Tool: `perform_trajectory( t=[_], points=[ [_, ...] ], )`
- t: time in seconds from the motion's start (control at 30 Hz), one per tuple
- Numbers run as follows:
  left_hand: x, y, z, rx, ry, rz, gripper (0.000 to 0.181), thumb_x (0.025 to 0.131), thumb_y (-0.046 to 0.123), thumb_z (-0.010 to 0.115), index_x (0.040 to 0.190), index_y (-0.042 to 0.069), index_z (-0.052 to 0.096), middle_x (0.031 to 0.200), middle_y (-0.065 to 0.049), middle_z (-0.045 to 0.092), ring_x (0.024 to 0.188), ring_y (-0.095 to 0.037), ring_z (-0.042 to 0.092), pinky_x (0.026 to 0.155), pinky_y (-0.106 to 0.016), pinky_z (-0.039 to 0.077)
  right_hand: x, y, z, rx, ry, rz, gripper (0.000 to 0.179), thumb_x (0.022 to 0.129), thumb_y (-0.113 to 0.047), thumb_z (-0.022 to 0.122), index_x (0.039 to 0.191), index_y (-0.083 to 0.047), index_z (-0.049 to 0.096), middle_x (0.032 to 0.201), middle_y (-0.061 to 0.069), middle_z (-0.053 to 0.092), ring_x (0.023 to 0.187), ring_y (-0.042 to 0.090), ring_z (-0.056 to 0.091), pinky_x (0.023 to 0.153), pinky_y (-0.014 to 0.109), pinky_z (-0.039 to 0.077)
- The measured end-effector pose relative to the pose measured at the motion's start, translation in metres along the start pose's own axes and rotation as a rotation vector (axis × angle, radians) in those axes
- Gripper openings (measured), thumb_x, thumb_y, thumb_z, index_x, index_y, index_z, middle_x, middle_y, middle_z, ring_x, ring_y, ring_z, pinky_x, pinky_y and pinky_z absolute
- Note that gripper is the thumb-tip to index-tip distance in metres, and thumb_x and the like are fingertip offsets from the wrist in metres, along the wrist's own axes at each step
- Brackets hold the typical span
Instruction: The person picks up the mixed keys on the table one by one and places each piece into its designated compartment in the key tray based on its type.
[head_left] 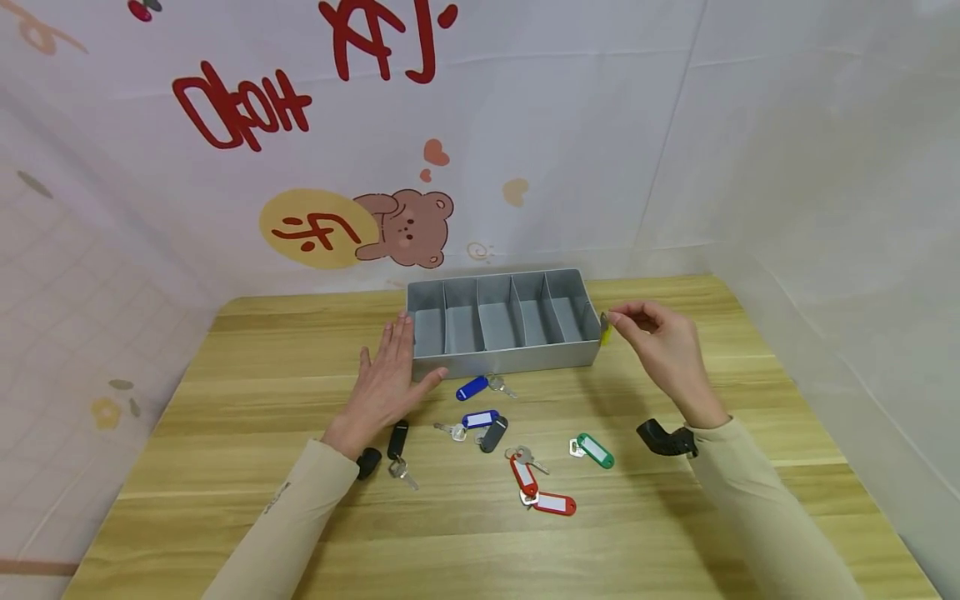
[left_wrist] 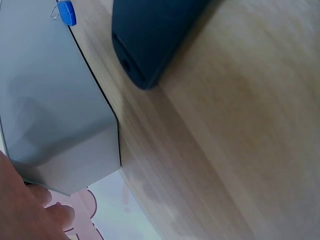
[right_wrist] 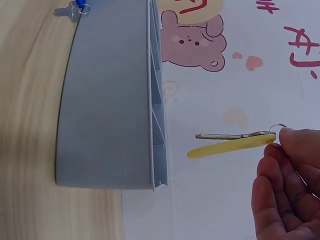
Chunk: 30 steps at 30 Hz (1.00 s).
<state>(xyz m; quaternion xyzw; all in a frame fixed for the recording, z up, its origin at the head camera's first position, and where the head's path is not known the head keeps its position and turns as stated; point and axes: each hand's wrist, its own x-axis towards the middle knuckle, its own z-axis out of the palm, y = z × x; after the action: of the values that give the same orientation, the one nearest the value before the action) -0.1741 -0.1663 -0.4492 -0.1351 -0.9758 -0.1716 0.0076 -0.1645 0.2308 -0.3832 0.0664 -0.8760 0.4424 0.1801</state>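
Note:
A grey divided box [head_left: 517,360] with several side-by-side compartments stands at the back of the table. My left hand [head_left: 382,387] lies at the box's left end with its fingers straight and the thumb spread along the front. Past the right end, my right hand [head_left: 663,346] pinches the ring of a key with a yellow tag [right_wrist: 227,147] between thumb and fingertip. Both the yellow tag and the silver key [right_wrist: 220,136] point toward the box, held beside its right end in the head view.
In front of the box lie tagged keys: a blue tag [head_left: 472,388] close to its wall, another blue tag [head_left: 480,418] by a dark grey one [head_left: 494,434], a black tag [head_left: 398,439], two red tags [head_left: 554,503] and a green tag [head_left: 596,451]. Behind hangs a printed cloth [head_left: 570,167].

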Motion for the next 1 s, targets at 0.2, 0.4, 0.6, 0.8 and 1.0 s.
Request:
perform_trajectory(
  t=[0.2,0.4,0.6,0.8,1.0],
  points=[
    [0.000,0.000,0.000,-0.007,0.004,-0.002,0.107,0.098,0.069,0.051,0.166,0.004,0.000,0.174,-0.015,-0.001,0.158,-0.039,0.006,0.115,-0.077,0.012,0.012,-0.007,0.008,0.020,0.010,-0.020,0.023,0.099,-0.026,0.073,0.106,-0.004,0.077,0.101,0.010,0.076,0.081,0.004,0.064,0.071,0.016,0.047],
    [-0.001,-0.001,-0.001,-0.010,0.004,0.005,0.107,0.098,0.069,0.051,0.166,0.003,0.001,0.174,-0.015,0.000,0.158,-0.039,0.007,0.114,-0.078,0.012,0.022,-0.008,0.016,0.054,0.026,-0.033,0.023,0.099,-0.024,0.073,0.106,-0.003,0.077,0.101,0.011,0.076,0.080,0.002,0.064,0.070,0.016,0.047],
    [0.001,0.000,0.000,-0.006,0.008,0.011,0.107,0.098,0.070,0.050,0.165,0.001,0.004,0.173,-0.016,0.001,0.158,-0.040,0.007,0.113,-0.079,0.012,0.034,-0.003,0.028,0.043,0.018,-0.038,0.023,0.099,-0.025,0.073,0.107,-0.004,0.077,0.100,0.011,0.077,0.082,0.003,0.066,0.073,0.017,0.049],
    [0.000,0.000,0.001,-0.005,0.004,0.009,0.108,0.098,0.070,0.050,0.166,0.002,0.002,0.174,-0.015,0.000,0.158,-0.039,0.005,0.114,-0.078,0.012,0.043,0.007,0.043,0.010,-0.016,-0.041,0.019,0.099,-0.022,0.073,0.105,-0.004,0.077,0.099,0.011,0.077,0.084,0.017,0.069,0.072,0.016,0.048],
    [0.000,-0.002,-0.001,-0.013,0.010,0.017,0.104,0.099,0.069,0.047,0.166,0.003,0.002,0.174,-0.015,0.000,0.159,-0.037,0.004,0.116,-0.076,0.011,0.049,0.015,0.056,-0.040,-0.071,-0.054,0.015,0.100,-0.017,0.072,0.104,-0.003,0.077,0.098,0.012,0.076,0.087,0.025,0.070,0.075,0.026,0.051]
  ],
)
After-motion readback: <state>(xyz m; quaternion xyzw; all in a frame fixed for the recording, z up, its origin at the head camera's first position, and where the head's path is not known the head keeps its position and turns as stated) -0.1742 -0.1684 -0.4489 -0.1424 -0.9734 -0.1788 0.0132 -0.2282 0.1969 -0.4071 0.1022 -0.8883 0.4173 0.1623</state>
